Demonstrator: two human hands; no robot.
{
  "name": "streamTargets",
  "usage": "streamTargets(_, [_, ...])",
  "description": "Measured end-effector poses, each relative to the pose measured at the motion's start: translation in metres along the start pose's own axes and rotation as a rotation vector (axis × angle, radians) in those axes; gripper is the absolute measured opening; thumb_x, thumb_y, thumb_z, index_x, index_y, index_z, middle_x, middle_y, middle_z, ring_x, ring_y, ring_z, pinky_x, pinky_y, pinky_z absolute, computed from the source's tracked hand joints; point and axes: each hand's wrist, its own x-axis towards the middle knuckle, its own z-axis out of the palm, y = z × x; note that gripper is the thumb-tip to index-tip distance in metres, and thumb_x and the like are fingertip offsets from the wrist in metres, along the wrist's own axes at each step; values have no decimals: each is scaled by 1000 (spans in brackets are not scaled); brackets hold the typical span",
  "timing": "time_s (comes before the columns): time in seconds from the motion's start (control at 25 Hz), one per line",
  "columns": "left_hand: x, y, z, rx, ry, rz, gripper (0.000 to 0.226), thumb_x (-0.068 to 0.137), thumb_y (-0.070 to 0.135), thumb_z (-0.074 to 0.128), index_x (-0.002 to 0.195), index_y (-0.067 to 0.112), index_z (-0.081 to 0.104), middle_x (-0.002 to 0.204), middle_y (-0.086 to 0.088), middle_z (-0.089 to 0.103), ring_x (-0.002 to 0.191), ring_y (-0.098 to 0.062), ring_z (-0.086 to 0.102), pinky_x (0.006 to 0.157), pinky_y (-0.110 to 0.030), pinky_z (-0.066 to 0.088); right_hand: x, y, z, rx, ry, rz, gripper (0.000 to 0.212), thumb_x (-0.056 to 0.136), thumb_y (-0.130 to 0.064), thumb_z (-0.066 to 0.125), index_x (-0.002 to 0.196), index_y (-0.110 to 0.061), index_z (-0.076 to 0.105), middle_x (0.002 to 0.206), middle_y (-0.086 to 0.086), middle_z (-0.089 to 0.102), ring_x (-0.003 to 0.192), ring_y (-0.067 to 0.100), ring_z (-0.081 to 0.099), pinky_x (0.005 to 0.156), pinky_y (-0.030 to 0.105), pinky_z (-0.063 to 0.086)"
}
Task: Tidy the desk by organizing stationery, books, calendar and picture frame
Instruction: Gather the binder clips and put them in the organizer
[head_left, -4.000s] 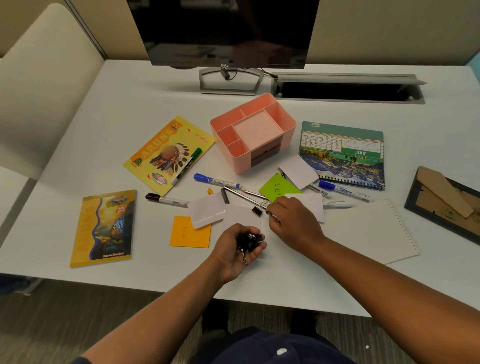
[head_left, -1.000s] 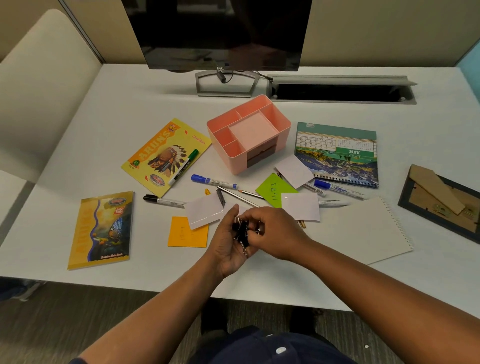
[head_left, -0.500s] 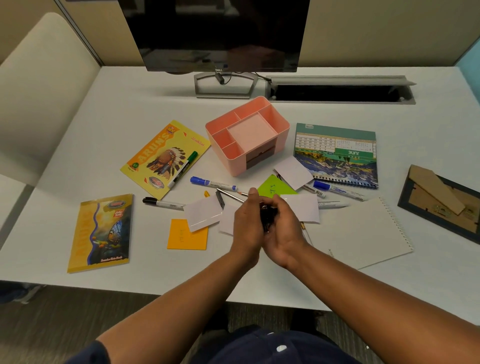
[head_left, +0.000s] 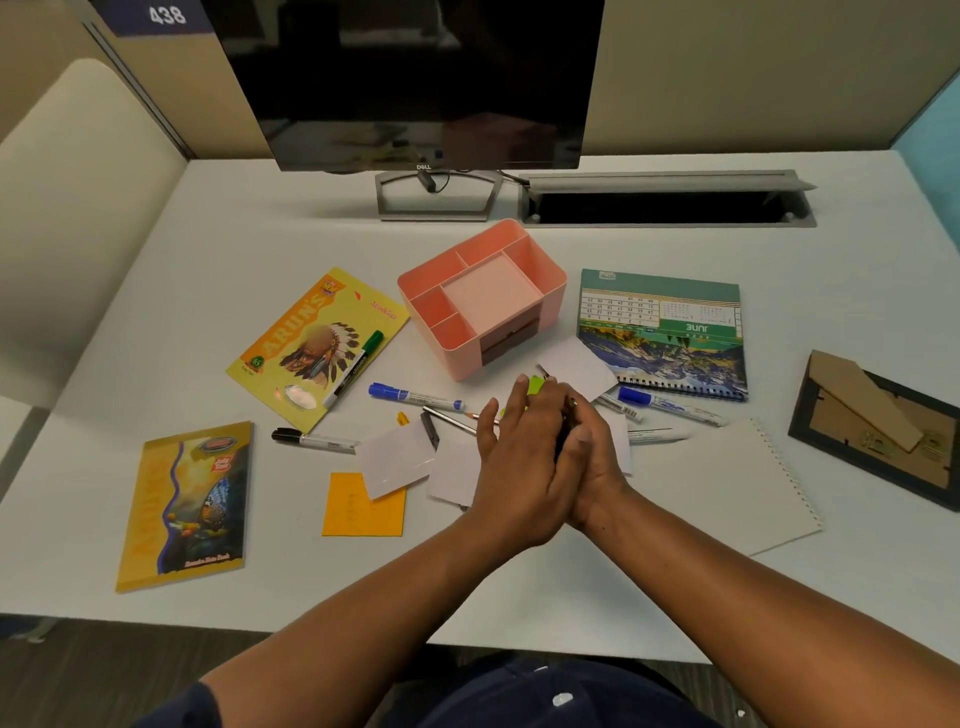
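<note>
Pink plastic makes up the desk organiser (head_left: 483, 306), which stands near the middle of the white desk (head_left: 260, 234) in front of the monitor (head_left: 415, 78); its open top is split into several compartments around a flat raised centre panel, and no item shows in any of them, while a small dark drawer front sits low on its near side. Just in front of it the left hand (head_left: 519, 457) and the right hand (head_left: 587, 457) are pressed together palm to palm, fingers fairly straight on the left and curled in on the right, cupping small dark binder clips (head_left: 563, 431) of which only a sliver shows between them. Beneath and around the hands lie white note cards (head_left: 397, 457), an orange sticky note (head_left: 363, 504) and a green sticky note (head_left: 535, 385). A blue marker (head_left: 415, 397) and a black marker (head_left: 314, 440) lie loose to the left, and a green marker (head_left: 356, 366) rests on the yellow book (head_left: 311, 343). A second book (head_left: 187, 504) lies near the desk's left front edge. The calendar (head_left: 662, 332) lies flat just right of the organiser, a spiral notebook (head_left: 727, 483) lies nearer the front, and the picture frame (head_left: 883, 426) lies face down at the far right.
</note>
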Motion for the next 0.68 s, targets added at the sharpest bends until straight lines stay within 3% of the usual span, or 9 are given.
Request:
streamTargets(0.12, [12, -8, 2, 193, -88, 109, 74, 97, 66, -4, 160, 30, 13, 169, 6, 4, 152, -11, -19, 123, -46, -11, 4, -14, 1, -51, 41, -8, 52, 98, -57, 43, 121, -17, 68, 117, 8, 73, 104, 24, 72, 98, 41, 50])
streamTargets(0.24, [31, -11, -4, 12, -72, 65, 76, 97, 67, -2, 158, 29, 22, 168, 6, 14, 153, -7, -11, 124, -39, -6, 14, -24, -1, -32, 51, 30, 49, 94, -52, 58, 124, -13, 68, 122, 11, 71, 112, 29, 69, 105, 45, 47])
streamTargets(0.32, [49, -18, -11, -7, 3, 22, 66, 101, 59, 16, 154, 25, 35, 164, 3, 27, 155, -12, 4, 125, -42, 5, 22, -30, -4, -25, 65, 21, 37, 89, -43, 68, 109, -13, 74, 107, 8, 74, 101, 24, 71, 91, 38, 55])
streamTargets(0.36, [59, -24, -15, 45, 55, 14, 58, 103, 52, 27, 151, 24, 40, 162, 2, 31, 154, -17, 10, 124, -46, 11, 27, -33, -5, -38, 79, 23, 27, 86, -41, 71, 96, -15, 74, 93, 5, 74, 87, 18, 71, 74, 30, 55])
streamTargets(0.44, [78, -39, -19, 182, 124, -4, 48, 99, 39, 46, 144, 22, 48, 159, -2, 36, 152, -27, 17, 119, -50, 18, 37, -38, -5, -93, 90, 50, 21, 81, -40, 74, 79, -21, 66, 77, -1, 64, 66, 11, 60, 47, 19, 39])
streamTargets(0.52, [93, -55, -25, 284, 154, -17, 43, 95, 27, 57, 138, 19, 54, 155, -6, 41, 147, -35, 25, 115, -53, 25, 49, -42, -6, -165, 105, 70, 23, 80, -41, 76, 77, -22, 62, 74, -3, 59, 60, 9, 55, 40, 18, 30])
streamTargets(0.68, [113, -85, -34, 382, 124, -10, 42, 89, 8, 61, 130, 18, 61, 143, -6, 55, 133, -36, 40, 103, -52, 38, 70, -52, 3, -359, 209, 60, 18, 81, -30, 78, 84, -22, 61, 70, -2, 57, 53, 10, 51, 41, 17, 25])
